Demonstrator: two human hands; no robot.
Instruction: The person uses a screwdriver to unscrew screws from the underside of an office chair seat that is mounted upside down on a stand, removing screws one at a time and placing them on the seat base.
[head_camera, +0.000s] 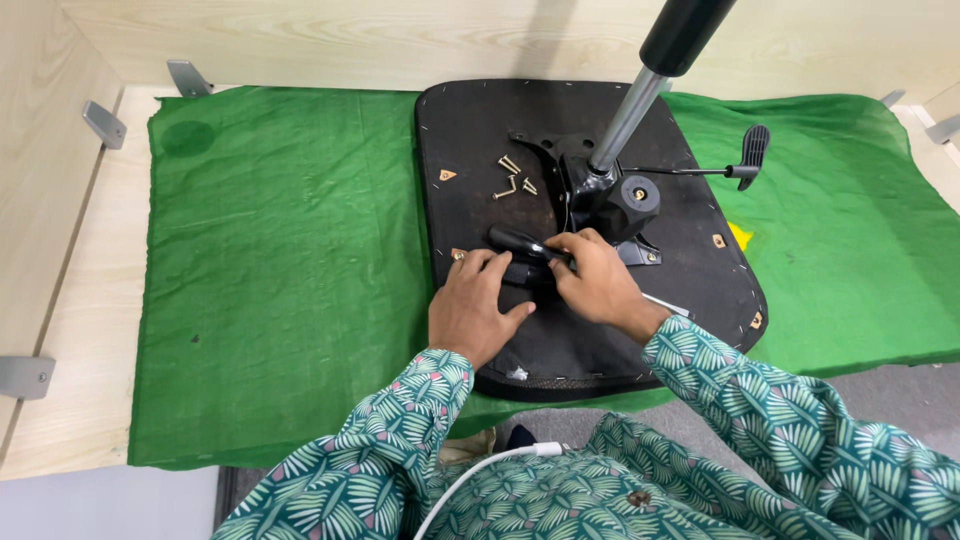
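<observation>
Sleeves: your green leaf-print sleeves (420, 470) fill the near edge, a white cable (470, 475) lying across them.
Left hand: your left hand (475, 305) rests on the seat base, fingers curled onto a black tool (520, 243).
Right hand: your right hand (598, 282) meets it from the other side, fingers pinched on the same tool.
Tool: it lies low on the seat base, just in front of the mechanism.
Seat base: the black upturned seat base (700, 280) sits on the green cloth (280, 270).
Mechanism: a black plate (560, 150) with a silver post (628, 115) rising tilted, a lever (745, 160) out to its right.
Screws: loose screws (512, 175) lie beside the plate, apart from your hands.
Table: pale wood (80, 300) with grey brackets (25, 375) at the edges.
</observation>
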